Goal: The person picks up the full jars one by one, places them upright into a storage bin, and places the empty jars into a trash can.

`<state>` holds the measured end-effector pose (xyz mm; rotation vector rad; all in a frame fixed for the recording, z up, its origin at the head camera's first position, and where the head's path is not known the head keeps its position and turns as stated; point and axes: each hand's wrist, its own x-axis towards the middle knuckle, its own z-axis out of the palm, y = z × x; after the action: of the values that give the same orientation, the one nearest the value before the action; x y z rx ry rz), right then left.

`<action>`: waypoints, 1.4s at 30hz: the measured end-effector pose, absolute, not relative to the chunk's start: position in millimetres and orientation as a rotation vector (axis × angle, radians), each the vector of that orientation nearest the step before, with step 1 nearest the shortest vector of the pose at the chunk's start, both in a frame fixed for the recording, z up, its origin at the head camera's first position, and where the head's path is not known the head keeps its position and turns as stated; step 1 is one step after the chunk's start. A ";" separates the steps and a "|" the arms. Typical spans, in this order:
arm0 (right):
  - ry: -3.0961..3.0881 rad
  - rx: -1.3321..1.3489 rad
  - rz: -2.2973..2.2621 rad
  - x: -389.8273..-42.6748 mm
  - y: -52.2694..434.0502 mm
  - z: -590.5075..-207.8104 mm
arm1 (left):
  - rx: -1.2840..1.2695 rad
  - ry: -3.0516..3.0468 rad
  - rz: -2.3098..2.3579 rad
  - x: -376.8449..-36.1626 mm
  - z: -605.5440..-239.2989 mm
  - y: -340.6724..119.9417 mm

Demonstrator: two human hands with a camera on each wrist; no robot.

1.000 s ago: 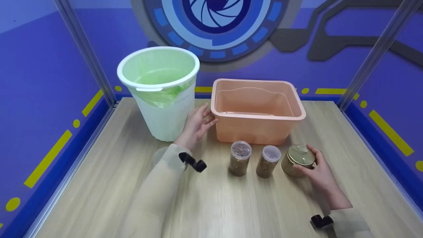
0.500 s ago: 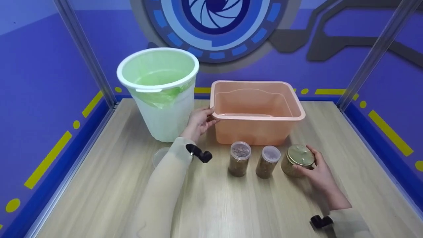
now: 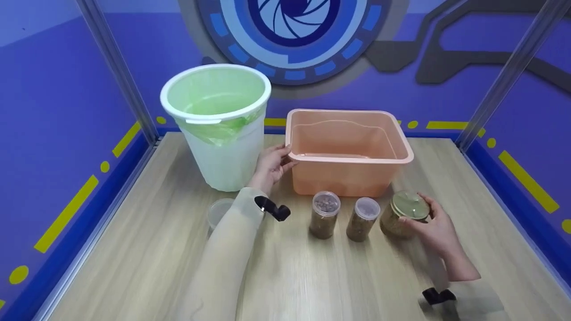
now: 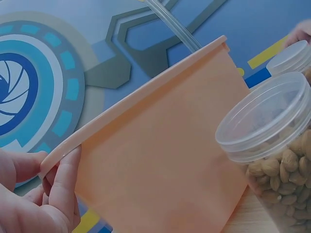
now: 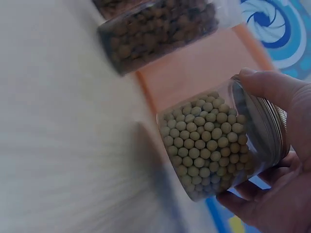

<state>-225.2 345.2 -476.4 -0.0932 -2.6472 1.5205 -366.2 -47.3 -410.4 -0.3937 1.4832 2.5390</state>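
My left hand [image 3: 271, 166] pinches the rim at the left front corner of an orange plastic bin [image 3: 339, 176], thumb over the edge and fingers beneath it in the left wrist view. At the right, my right hand [image 3: 439, 227] grips a wide clear jar [image 5: 209, 141] around its lid end. Pale round balls fill much of that jar, and its greenish lid [image 3: 410, 206] shows from above; the jar leans slightly. Between the hands stand two narrower jars in front of the bin: one with almonds [image 4: 286, 174] under a clear lid, and a slimmer brown-filled jar [image 3: 360, 223].
A white bucket [image 3: 232, 160] with a green liner stands behind my left hand. Partly hidden by my left sleeve is a clear round-topped container [image 3: 218, 211]. Blue panels and metal posts [image 3: 504, 76] border the wooden table [image 3: 312, 276].
My left hand has moved right and closed on the bin's rim corner. The right hand has tilted the wide jar and shifted it slightly right.
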 end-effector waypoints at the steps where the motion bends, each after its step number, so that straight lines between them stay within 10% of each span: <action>1: -2.644 -0.101 1.509 -224.9 343.6 -466.2 | -0.400 1.480 2.540 -366.2 -410.9 -47.5; 15: -2.280 0.268 1.641 -309.0 254.2 -330.4 | -0.402 1.476 2.560 -368.6 -413.0 -50.1; 27: -2.819 0.503 1.508 -416.0 158.3 -360.3 | -0.402 1.425 2.571 -370.3 -411.1 -48.6; 42: -3.375 0.400 1.041 -418.7 145.2 -390.2 | -0.409 1.471 2.560 -366.7 -415.0 -45.7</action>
<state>-418.7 145.2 -390.2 0.4001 -3.3747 1.0414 -366.7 -45.7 -415.0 -0.4091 1.4715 2.5602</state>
